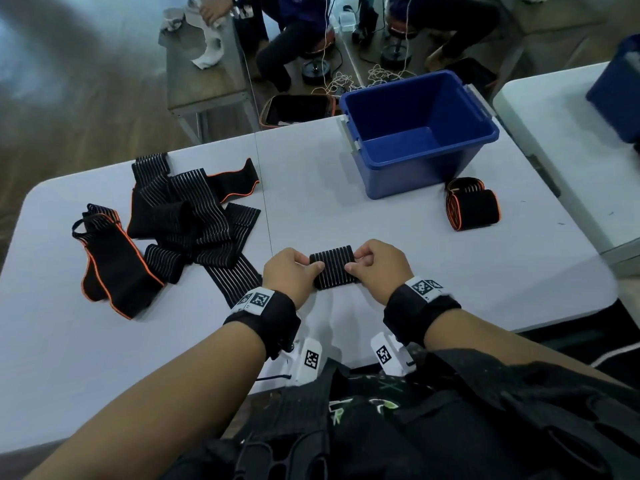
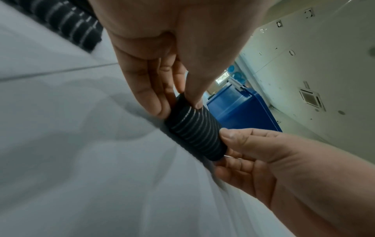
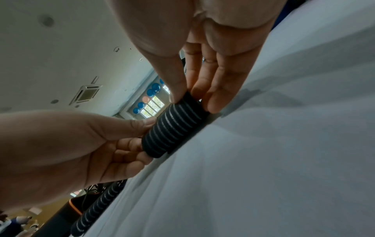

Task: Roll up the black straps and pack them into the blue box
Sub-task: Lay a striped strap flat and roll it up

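Observation:
A black ribbed strap roll (image 1: pixel 334 267) lies on the white table (image 1: pixel 381 216) near its front edge. My left hand (image 1: pixel 294 268) pinches its left end and my right hand (image 1: pixel 375 268) pinches its right end. The left wrist view shows the roll (image 2: pixel 195 128) between my left thumb and fingers, with my right hand (image 2: pixel 243 149) at its far end. In the right wrist view the roll (image 3: pixel 174 128) is pinched the same way. A pile of unrolled black straps (image 1: pixel 180 216), some orange-edged, lies to the left. The open blue box (image 1: pixel 419 133) stands at the back right.
One rolled, orange-edged strap (image 1: pixel 472 204) lies on the table just right of the blue box. A second white table (image 1: pixel 561 133) with another blue bin (image 1: pixel 620 88) stands to the right. Seated people, stools and cables are beyond the far edge.

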Action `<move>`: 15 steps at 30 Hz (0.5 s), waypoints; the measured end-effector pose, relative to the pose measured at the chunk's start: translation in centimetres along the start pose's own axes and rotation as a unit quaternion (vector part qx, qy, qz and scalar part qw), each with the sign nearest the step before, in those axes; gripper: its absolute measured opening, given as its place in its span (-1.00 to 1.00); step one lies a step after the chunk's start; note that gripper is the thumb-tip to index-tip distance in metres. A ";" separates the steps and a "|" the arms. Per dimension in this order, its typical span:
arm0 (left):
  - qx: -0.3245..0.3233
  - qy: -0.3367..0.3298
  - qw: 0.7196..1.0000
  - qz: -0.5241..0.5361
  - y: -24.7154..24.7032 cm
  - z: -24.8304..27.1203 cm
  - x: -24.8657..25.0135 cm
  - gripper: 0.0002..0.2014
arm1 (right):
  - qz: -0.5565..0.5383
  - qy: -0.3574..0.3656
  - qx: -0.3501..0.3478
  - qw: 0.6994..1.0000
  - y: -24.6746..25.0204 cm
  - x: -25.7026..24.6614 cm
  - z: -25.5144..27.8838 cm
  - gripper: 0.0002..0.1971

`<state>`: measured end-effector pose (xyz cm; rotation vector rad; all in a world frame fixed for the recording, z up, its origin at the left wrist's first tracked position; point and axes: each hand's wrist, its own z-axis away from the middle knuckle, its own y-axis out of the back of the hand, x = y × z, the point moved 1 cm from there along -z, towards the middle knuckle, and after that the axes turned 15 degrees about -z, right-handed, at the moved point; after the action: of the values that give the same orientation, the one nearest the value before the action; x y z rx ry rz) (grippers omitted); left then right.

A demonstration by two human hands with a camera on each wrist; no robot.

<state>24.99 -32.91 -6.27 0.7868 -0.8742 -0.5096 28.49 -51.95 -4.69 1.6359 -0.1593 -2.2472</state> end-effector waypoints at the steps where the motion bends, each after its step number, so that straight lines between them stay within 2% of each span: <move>1: 0.001 -0.004 1.000 0.013 -0.1 -0.1 0.5 -0.70 | -0.003 0.002 0.007 1.000 0.4 0.1 -0.2 -0.83; 4: -0.002 -0.029 0.998 0.063 -0.9 -0.1 2.6 -0.73 | -0.034 0.002 0.041 0.999 2.1 0.6 -0.8 -0.79; 9: -0.048 -0.071 0.983 0.163 -3.6 0.6 7.8 -0.55 | -0.087 0.001 0.106 0.991 6.8 1.4 -1.5 -0.68; 15: -0.104 -0.114 0.968 0.196 -6.7 1.6 12.5 -0.59 | -0.119 0.006 0.105 0.987 11.9 2.4 -1.7 -0.65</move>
<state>30.06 -46.18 -4.88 0.3511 -1.1384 -0.3363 32.00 -63.67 -3.92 1.8637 -0.2134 -2.4690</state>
